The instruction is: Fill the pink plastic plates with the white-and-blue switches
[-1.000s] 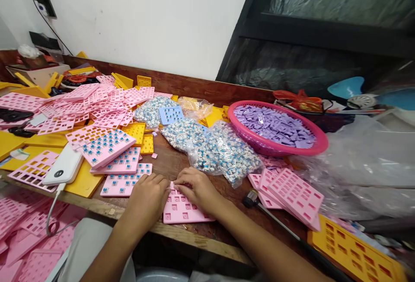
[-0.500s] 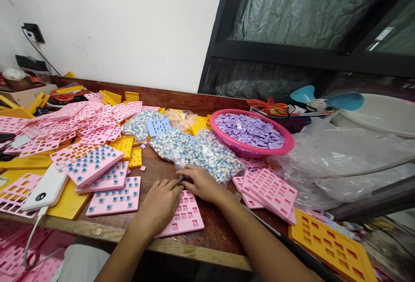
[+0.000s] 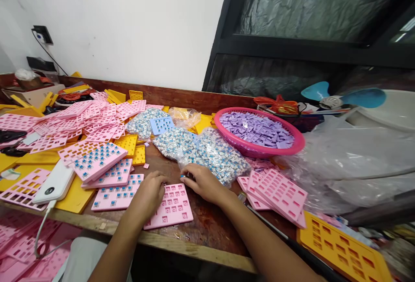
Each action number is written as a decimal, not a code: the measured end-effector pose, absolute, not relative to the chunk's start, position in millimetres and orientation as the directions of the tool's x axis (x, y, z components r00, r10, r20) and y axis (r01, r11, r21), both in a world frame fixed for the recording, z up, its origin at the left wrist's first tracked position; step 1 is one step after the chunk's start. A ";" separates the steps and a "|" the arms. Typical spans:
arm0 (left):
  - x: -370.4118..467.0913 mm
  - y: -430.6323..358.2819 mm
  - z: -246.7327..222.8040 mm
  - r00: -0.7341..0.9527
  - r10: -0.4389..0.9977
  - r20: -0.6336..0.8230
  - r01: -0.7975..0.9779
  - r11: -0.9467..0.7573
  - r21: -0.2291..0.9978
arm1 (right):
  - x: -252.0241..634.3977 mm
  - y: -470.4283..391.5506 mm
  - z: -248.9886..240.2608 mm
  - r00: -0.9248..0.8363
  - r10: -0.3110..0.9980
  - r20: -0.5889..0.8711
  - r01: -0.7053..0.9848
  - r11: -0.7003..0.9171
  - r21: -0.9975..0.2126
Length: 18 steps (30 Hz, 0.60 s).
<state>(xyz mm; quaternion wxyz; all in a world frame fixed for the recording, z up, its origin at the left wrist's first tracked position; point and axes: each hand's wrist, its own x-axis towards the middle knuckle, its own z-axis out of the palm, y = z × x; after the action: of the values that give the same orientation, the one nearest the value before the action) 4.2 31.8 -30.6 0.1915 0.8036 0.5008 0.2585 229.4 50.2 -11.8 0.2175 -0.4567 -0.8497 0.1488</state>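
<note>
A pink plate with square holes point(image 3: 175, 209) lies near the table's front edge, its holes without switches. My left hand point(image 3: 149, 193) is closed over the plate's upper left side, its fingertips partly hidden. Just past the plate's upper right corner, my right hand point(image 3: 202, 181) pinches a small blue-and-white key switch point(image 3: 183, 177) between thumb and fingers. Behind it, touching or nearly touching the hand, lies a clear bag of key switches point(image 3: 218, 154). To the left, a pink plate fitted with blue switches point(image 3: 118, 194) sits below two more stacked plates.
A pink basket point(image 3: 300, 143) of purple keycaps stands at the back right. Pink plates point(image 3: 282, 191) and a yellow plate point(image 3: 343, 247) lie at right. At left are a white power bank point(image 3: 55, 182) with a cable and a heap of pink plates point(image 3: 81, 120).
My hands have moved apart: the left one sits further left on the plate, and the right one is off its top edge with a switch. The view has shifted slightly.
</note>
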 end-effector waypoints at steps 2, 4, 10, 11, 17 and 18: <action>2.3 32.0 -31.0 0.333 0.898 0.286 0.669 -0.439 0.599 | 226.4 46.5 -9.0 -0.495 0.831 0.256 0.644 0.548 -0.534; 0.2 31.2 -31.3 0.303 0.892 0.336 0.637 -0.452 0.625 | 221.4 42.0 -8.0 -0.521 0.811 0.268 0.591 0.569 -0.572; -14.9 17.5 -27.3 0.247 0.894 0.373 0.633 -0.441 0.637 | 201.4 31.9 -21.0 -0.617 0.754 0.226 0.578 0.629 -0.519; -19.0 13.3 -25.4 0.249 0.892 0.377 0.643 -0.443 0.625 | 199.2 31.4 -23.0 -0.614 0.758 0.220 0.595 0.628 -0.503; -42.8 -7.5 -17.5 0.365 0.881 0.301 0.767 -0.468 0.439 | 202.2 34.0 -19.7 -0.574 0.806 0.145 0.687 0.571 -0.450; -44.7 -8.4 -18.0 0.371 0.884 0.284 0.794 -0.461 0.396 | 204.0 34.8 -18.7 -0.568 0.811 0.140 0.699 0.565 -0.438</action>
<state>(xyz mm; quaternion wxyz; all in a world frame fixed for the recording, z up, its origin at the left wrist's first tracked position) -44.7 -8.4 -18.0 0.0967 0.8223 0.5103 0.2326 204.0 34.8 -18.7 0.1653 -0.4344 -0.8691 0.1692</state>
